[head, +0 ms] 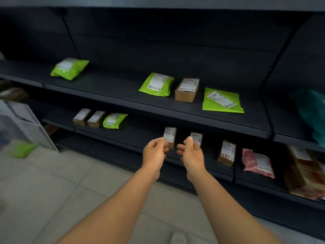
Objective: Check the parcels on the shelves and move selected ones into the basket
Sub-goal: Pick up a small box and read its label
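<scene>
Both hands reach toward the lower shelf [133, 138]. The left hand [154, 154] pinches the lower corner of a small box [170, 136] that stands upright, its long axis vertical, white label facing out. It is brown card, narrow, with print too blurred to read. The fingertips curl round the box's bottom left corner, at about 7 o'clock from its middle; the rest of the box rises clear above the hand.

The right hand [190, 154] is just beside a second box [197, 138] of the same kind, also upright and labelled. Its thumb lies over the box's lower left edge, fingers loosely curled below; whether it really grips the box I cannot tell. The two boxes stand near each other, apart.

At 3 o'clock from them on the same shelf stands a third box [226, 153], leaning back, then a pink bag [257, 162] lying flat. At 10 o'clock sit two more boxes [88, 118] and a green bag [114, 120].

The upper shelf [123, 92] carries green bags and one box [187, 89]. At far left stands a pale wire basket [26, 124].
</scene>
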Demonstrator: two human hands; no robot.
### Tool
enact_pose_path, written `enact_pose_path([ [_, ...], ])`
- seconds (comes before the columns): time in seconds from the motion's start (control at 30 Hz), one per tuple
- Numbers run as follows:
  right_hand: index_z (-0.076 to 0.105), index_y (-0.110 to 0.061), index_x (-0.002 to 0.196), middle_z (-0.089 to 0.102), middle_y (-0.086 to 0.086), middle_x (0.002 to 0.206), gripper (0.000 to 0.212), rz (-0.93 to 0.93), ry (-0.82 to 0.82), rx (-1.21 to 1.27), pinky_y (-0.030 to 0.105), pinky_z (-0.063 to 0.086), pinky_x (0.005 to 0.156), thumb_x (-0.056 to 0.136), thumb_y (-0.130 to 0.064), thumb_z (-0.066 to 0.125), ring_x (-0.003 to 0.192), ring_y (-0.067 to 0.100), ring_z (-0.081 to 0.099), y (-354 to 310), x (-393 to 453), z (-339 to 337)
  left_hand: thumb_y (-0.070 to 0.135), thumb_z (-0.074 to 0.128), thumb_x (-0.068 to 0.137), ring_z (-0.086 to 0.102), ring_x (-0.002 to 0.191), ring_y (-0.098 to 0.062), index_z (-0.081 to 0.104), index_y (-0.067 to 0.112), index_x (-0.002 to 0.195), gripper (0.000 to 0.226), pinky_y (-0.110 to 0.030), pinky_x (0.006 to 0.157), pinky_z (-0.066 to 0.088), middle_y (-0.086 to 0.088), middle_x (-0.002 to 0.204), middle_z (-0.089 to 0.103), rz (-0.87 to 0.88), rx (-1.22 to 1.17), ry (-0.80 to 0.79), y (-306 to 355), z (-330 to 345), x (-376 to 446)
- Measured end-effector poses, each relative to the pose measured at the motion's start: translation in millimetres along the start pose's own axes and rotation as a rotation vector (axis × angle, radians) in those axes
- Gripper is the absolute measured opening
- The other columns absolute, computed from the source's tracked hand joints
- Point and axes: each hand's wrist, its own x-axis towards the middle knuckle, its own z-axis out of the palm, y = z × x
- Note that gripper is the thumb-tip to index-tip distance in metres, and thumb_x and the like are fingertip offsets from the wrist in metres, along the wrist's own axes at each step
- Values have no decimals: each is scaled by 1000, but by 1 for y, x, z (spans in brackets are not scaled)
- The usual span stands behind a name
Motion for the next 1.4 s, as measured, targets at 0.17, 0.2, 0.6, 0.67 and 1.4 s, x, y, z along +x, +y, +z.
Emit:
enact_pose_path([
  [0.17,51,-22,106,64,-1,99,29,41,-34,-47,39,47,96,102,-44,33,96,17,62,11,42,30,28,51,98,65,98,-14,61,27,96,10,-29,84,51,3,99,68,-52,-17,23,-1,-5,50],
  [0.2,51,-22,105,64,-1,100,29,57,-40,-60,40,47,97,102,-44,33,97,17,62,13,54,34,28,51,97,64,98,-14,61,27,97,9,-29,86,51,4,99,68,-60,-15,21,-2,-4,62],
  [0.6,52,-16,129,58,6,122,46,175,-83,-253,33,38,86,102,-46,31,110,22,55,61,177,73,32,53,96,60,94,-8,58,30,95,6,-29,90,42,8,99,63,-166,28,-6,-43,18,201],
  [0.67,50,-17,131,56,5,123,46,195,-86,-258,33,36,86,102,-46,30,108,21,52,70,195,75,35,52,96,59,93,-5,56,29,104,11,-29,90,41,11,98,62,-171,26,-16,-56,20,222],
  [1.4,22,-22,153,39,8,152,63,-33,140,-205,42,35,111,99,-48,41,137,27,39,250,398,134,21,45,100,53,94,3,43,24,142,42,-12,78,40,7,133,52,-2,-21,-132,-245,49,441],
])
